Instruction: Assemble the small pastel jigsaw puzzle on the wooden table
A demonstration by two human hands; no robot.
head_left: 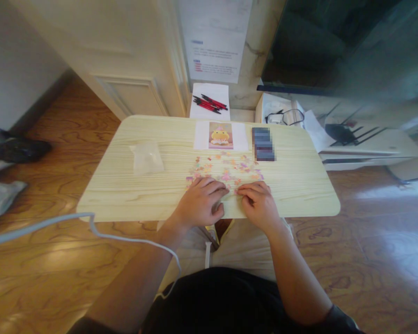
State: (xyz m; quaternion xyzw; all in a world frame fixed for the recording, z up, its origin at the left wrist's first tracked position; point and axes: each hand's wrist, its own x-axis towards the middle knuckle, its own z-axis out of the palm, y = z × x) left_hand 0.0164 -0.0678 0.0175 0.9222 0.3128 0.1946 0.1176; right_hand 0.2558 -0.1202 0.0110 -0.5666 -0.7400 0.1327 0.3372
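Observation:
Scattered small jigsaw puzzle pieces (226, 176) in pink, orange and purple lie on the pale wood-grain table (299, 190). My left hand (204, 202) rests palm down at their near edge, fingers stretched over some pieces and thumb apart. Close by on the right, my right hand (261, 204) has its fingers bent together, the tips on what looks like a small pink piece. The fingers partly hide it. Beyond the pieces lies a printed picture (221, 135) of a round yellow figure on a white sheet.
A clear plastic bag (147, 157) lies on the table's left. A pixelated dark rectangular object (264, 144) is at the right of the picture. Red and black pens (210, 104) lie on paper behind the table. A pale cable (132, 240) crosses my left forearm.

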